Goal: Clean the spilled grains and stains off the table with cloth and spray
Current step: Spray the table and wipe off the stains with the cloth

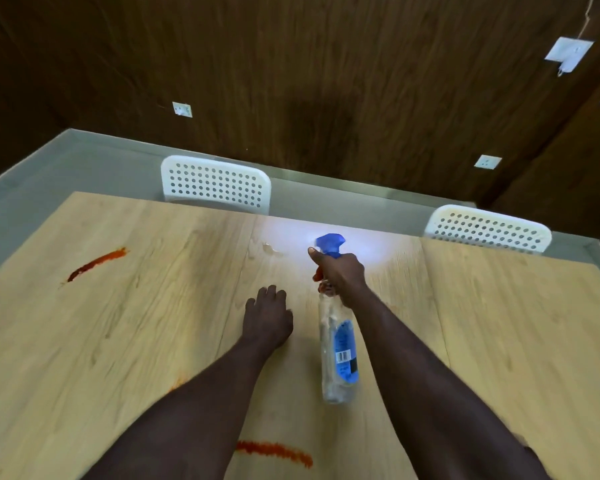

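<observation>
Head view, looking down along two bare forearms over a pale wooden table [499, 323]. The right hand [340, 271] grasps a clear spray bottle [338, 344] by its neck, fingers wrapped just below the blue spray head [330, 243]. The bottle is held above the table's middle, tilted with the nozzle aimed away from the person. Just beyond the nozzle lies a small wet patch [272, 250] in a bright glare.

The left hand [267, 317] rests palm down on the table beside the bottle, fingers relaxed, holding nothing.

A long red streak [96, 265] marks the far left of the table, a second red streak [274, 452] lies close to the person between the forearms, and a faint orange smear [177, 384] shows beside the left forearm. No cloth and no grains are in view. Two white chairs [215, 183] stand at the far edge.

This looks like the spraying step, early on. Next, the nozzle likely needs turning toward each streak, and a cloth must be fetched for wiping.
</observation>
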